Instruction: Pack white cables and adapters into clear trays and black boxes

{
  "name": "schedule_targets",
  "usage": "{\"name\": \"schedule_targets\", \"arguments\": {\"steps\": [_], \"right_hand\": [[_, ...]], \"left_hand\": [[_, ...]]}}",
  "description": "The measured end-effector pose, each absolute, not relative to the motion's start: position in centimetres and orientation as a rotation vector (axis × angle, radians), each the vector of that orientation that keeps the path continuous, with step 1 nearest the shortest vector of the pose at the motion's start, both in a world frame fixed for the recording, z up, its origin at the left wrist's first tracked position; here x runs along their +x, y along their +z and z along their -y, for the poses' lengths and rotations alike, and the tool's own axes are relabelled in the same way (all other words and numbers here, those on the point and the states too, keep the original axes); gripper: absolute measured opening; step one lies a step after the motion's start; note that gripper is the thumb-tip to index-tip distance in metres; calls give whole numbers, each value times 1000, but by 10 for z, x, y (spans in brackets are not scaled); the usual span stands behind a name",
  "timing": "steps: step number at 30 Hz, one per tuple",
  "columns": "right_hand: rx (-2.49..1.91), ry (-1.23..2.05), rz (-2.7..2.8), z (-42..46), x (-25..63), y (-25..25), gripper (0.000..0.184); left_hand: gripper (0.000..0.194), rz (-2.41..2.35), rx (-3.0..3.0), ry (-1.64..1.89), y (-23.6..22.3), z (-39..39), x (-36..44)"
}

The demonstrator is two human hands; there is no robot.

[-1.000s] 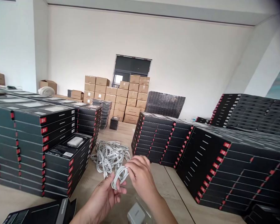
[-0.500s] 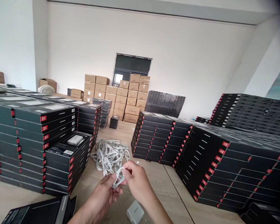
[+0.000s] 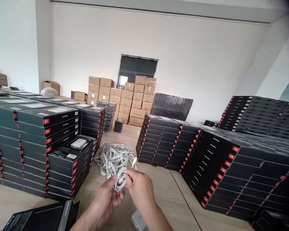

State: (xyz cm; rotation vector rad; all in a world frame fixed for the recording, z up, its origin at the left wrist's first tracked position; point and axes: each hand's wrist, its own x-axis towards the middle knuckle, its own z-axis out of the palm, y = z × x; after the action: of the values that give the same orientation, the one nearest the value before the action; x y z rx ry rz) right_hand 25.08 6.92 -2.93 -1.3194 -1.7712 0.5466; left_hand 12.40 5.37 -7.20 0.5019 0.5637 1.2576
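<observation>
Both hands hold one coiled white cable above the wooden table. My left hand is closed on the coil's left side, thumb on top and fingers beneath. On its right side, my right hand pinches the loops. A white plug end sticks up just above my right hand. Just beyond lies a tangled heap of white cables. A white charger block stands on the table below my right wrist, partly hidden by the forearm.
Stacked black boxes rise at left, a white adapter on a lower stack. More black boxes line the right. An open black box lies at front left. Brown cartons are piled at the back.
The coil in my hands has turned, its loops now rounder and more open. A plug end has come up above my right hand. My right forearm now covers more of the charger block.
</observation>
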Motion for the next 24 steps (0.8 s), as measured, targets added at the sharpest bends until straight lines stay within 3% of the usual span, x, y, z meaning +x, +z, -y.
{"name": "schedule_targets", "arguments": {"steps": [2,5,10,18,21,24], "right_hand": [[-1296,396,1737,-70,249,-32,10],[-1250,433,1571,-74,251,-30,21],[-1055,1154,1314,-79,251,-31,55],[-913,1385,939,-79,238,-39,44],[-868,1337,855,-79,243,-32,42],[-881,1258,867,-77,253,-20,50]], "left_hand": [[26,-559,466,1286,-71,-56,120],[21,-522,437,1301,-67,-55,116],[26,-485,481,1192,-65,-49,125],[50,-665,902,1132,-78,-59,131],[41,-802,1071,1108,-75,-57,120],[15,-891,1339,1038,-77,-48,108]]}}
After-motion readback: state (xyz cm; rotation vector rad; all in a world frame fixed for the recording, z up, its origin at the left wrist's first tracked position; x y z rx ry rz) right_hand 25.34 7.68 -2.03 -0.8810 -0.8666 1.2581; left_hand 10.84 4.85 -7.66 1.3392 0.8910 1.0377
